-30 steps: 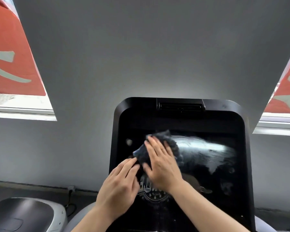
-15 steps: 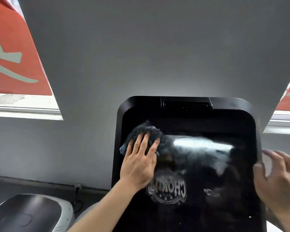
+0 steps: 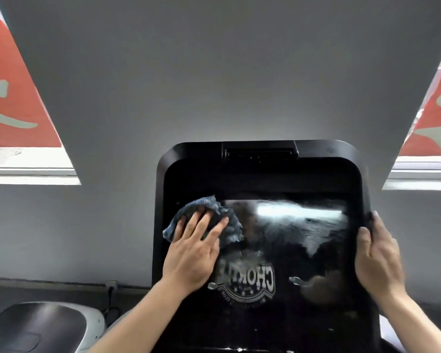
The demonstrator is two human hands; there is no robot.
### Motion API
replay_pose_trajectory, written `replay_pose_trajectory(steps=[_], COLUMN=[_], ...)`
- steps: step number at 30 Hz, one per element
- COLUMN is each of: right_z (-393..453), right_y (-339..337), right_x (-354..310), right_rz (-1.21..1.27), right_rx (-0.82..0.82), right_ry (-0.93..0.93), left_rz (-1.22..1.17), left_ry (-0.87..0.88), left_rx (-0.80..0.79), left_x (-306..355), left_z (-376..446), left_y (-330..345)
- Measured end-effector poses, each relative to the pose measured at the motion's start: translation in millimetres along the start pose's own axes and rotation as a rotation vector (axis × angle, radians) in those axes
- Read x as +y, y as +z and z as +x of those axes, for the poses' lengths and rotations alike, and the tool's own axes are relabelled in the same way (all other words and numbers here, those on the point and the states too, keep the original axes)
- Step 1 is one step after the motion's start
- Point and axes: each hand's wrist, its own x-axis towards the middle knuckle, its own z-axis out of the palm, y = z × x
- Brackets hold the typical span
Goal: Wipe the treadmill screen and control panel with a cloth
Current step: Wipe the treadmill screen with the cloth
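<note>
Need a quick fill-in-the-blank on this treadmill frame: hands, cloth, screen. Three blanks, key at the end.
1. The left hand presses a dark ___ flat on the screen.
2. It sits at the screen's upper ___ corner.
3. The right hand grips the ___ edge of the console.

Missing: cloth; left; right.

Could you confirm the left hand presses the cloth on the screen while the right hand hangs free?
No: in the head view the right hand grips the console by its right edge; the left hand presses the cloth on the screen.
</note>
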Motion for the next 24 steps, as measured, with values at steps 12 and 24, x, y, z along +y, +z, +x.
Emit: replay_pose_trajectory(steps=[12,24], right_z=[0,10], right_y=[27,30], right_x=[-11,-2], right_rz=[-0.263,-0.386], right_rx=[0.143,0.201], right_ry=[-0.190,-0.316], left_rz=[0.087,0.057], left_ry=[0.210,0.340], left_rx=[0.010,-0.047], left_x=[-20,27], left_z=[-6,-48], left_y=[-7,25])
